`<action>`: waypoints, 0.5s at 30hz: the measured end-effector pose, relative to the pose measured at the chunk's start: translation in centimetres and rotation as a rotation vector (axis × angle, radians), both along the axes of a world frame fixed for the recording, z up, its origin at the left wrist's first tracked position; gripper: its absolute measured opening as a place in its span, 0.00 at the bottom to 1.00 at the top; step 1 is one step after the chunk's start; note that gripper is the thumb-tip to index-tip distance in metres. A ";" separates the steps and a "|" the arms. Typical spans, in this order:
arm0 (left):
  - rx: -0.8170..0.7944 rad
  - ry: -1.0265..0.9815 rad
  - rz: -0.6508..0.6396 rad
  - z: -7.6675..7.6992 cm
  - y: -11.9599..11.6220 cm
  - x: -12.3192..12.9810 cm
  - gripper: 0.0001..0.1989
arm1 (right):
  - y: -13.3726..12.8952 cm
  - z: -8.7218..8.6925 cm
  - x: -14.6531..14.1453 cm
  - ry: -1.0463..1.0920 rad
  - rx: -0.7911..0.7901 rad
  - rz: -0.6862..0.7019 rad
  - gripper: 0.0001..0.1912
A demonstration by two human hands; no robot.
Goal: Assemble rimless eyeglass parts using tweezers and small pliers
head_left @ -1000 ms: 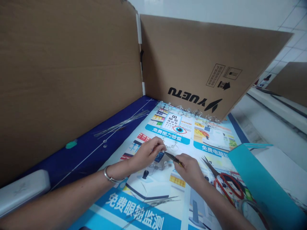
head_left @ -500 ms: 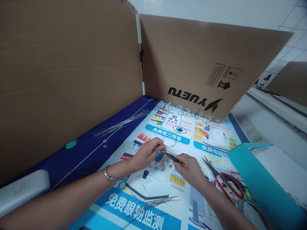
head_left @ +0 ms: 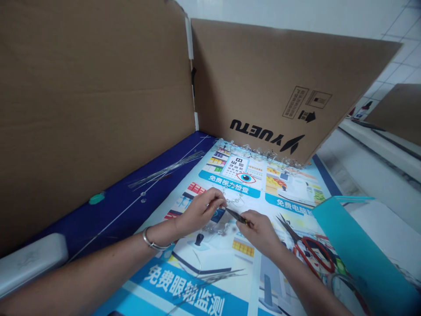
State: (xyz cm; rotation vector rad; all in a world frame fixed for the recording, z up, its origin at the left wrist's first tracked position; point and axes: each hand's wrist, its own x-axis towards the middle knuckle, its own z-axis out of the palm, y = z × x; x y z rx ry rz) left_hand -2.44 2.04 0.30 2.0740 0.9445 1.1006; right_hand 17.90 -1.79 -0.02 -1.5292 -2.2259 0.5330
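My left hand (head_left: 200,211) pinches a thin, clear wire loop (head_left: 235,200) between fingers and thumb; the loop's exact shape is hard to make out. My right hand (head_left: 259,232) grips small pointed pliers (head_left: 237,216) with a yellow handle. Their dark tips reach toward my left fingertips, almost touching them. Below my hands lies a cluster of clear plastic pieces (head_left: 215,227). A silver bangle (head_left: 151,239) circles my left wrist.
A printed poster (head_left: 289,184) covers the blue-edged table, with clear pieces (head_left: 259,153) along its far edge. Thin metal rods (head_left: 167,170), red-handled scissors (head_left: 312,253) and a teal folder (head_left: 362,250) lie nearby. Cardboard screens (head_left: 98,101) stand behind.
My hands stay nearly in place, with the pliers tips still at my left fingertips. The whole view has shifted only slightly.
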 end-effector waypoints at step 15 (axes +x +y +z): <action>0.349 0.181 0.066 -0.8 -0.3 -0.1 0.05 | -0.2 -0.3 -0.1 -0.057 0.048 0.000 0.05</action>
